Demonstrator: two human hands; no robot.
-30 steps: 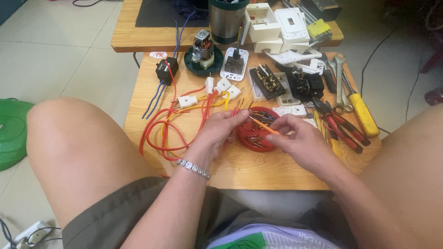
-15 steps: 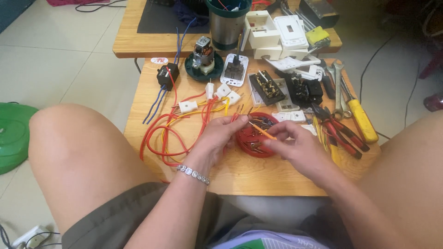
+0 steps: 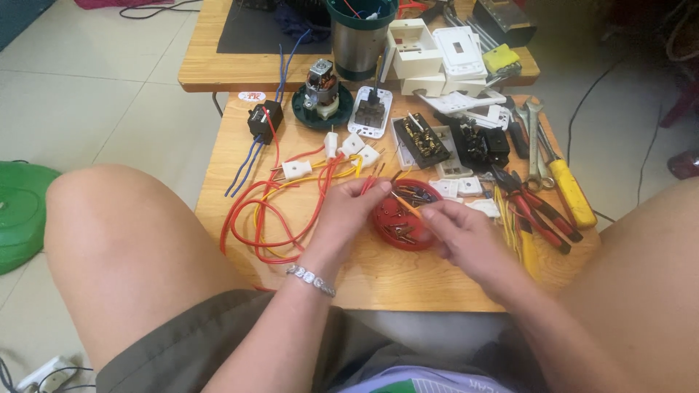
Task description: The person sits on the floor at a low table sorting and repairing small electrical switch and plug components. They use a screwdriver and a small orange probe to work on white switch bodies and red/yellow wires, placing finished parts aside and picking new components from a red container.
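I saw bare tabletop (image 3: 378,280) only along the near edge, in front of the red dish (image 3: 405,217), so that was where a hand could slide across freely. To the left, loops of red wire (image 3: 255,229) with white plugs (image 3: 296,170) barred the way, and to the right the red-handled pliers (image 3: 542,215) and the yellow-handled screwdriver (image 3: 571,191) lay close together. Behind the dish, the opened switch bodies (image 3: 422,140) and the small motor (image 3: 320,91) crowded the far side, leaving only narrow gaps between them.

Home electrical workbench: pliers (image 3: 535,207), wires (image 3: 266,218), switches (image 3: 422,138).
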